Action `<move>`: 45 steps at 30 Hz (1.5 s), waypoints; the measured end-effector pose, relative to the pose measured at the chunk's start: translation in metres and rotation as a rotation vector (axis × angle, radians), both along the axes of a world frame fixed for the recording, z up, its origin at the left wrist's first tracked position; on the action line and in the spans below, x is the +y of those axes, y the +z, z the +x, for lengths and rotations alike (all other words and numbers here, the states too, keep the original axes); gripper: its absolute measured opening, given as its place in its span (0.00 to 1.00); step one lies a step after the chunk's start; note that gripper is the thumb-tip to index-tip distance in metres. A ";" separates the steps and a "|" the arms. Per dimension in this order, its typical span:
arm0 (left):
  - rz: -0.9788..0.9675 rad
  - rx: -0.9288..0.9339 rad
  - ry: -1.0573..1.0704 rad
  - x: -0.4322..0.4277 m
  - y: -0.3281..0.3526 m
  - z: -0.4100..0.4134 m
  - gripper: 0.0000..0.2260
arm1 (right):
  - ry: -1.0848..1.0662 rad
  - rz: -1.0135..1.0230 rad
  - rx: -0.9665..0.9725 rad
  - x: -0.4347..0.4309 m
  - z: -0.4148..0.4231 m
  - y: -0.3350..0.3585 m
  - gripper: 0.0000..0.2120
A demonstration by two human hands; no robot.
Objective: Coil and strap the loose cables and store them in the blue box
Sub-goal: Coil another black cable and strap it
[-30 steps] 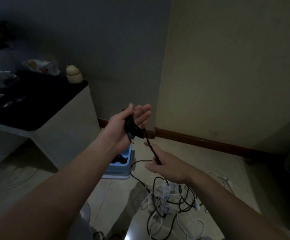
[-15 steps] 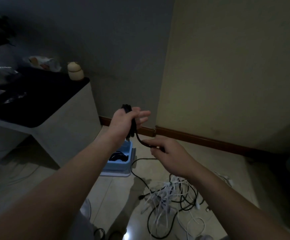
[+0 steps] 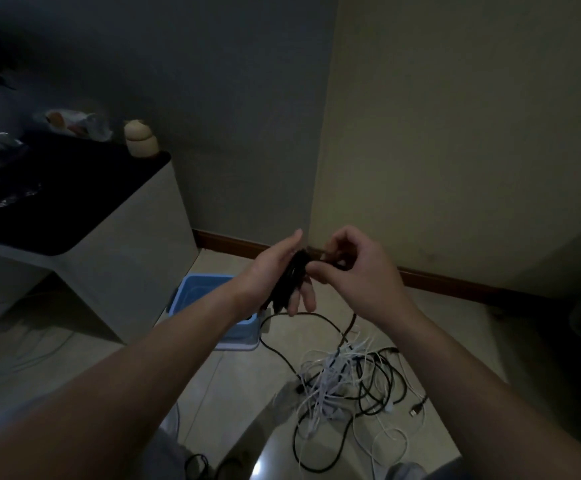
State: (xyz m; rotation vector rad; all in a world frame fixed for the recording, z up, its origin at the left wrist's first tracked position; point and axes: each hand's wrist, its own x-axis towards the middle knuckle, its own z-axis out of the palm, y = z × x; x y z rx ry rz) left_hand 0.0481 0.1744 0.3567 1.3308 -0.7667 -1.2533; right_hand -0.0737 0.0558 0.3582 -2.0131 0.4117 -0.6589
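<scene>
Left hand (image 3: 275,275) is held up in the middle of the head view with its thumb pointing up and its fingers straight and pointing down, and a black cable (image 3: 294,278) is wound in several loops round the palm, so the hand bears the coil without clasping it. Right hand (image 3: 354,268) sits just beside it, its fingers curled and its thumb and forefinger pinching the same cable where it leaves the coil. From the bottom of the coil the loose end hangs down and runs in a curve across the pale tiled floor (image 3: 212,375) to a tangle of loose cables (image 3: 347,375), black and white ones mixed, lying below the right forearm. At the right edge of that heap one black lead ends in what looks like a USB plug (image 3: 417,410). The blue box (image 3: 195,292) stands on the floor below and behind the left wrist, partly hidden by the forearm, with one side against a white cabinet (image 3: 126,244) that has a dark top. On the far corner of that top stands a small beige rounded figure (image 3: 140,140), and left of it lies a crumpled plastic bag (image 3: 74,123); any print on the bag is too dim and blurred to read. A brown skirting board (image 3: 455,282) runs along the foot of the walls behind the hands.
</scene>
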 end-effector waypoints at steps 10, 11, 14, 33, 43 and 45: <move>0.024 0.057 -0.141 0.005 0.006 -0.002 0.19 | 0.022 0.036 -0.026 -0.019 -0.001 -0.010 0.14; 0.041 0.056 -0.150 0.005 0.008 -0.002 0.17 | 0.041 0.041 -0.027 -0.021 -0.001 -0.011 0.12; 0.061 0.076 -0.169 0.008 0.012 -0.004 0.12 | 0.081 0.086 -0.006 -0.031 -0.002 -0.011 0.09; -0.336 0.756 0.424 0.015 0.029 0.023 0.14 | 0.168 0.284 0.309 -0.011 0.004 -0.041 0.09; -0.321 0.448 0.783 0.021 0.022 0.057 0.13 | 0.305 0.008 0.385 0.009 0.000 -0.033 0.19; -0.292 0.380 0.807 0.021 0.018 0.061 0.13 | 0.310 0.005 0.339 0.016 0.000 -0.029 0.19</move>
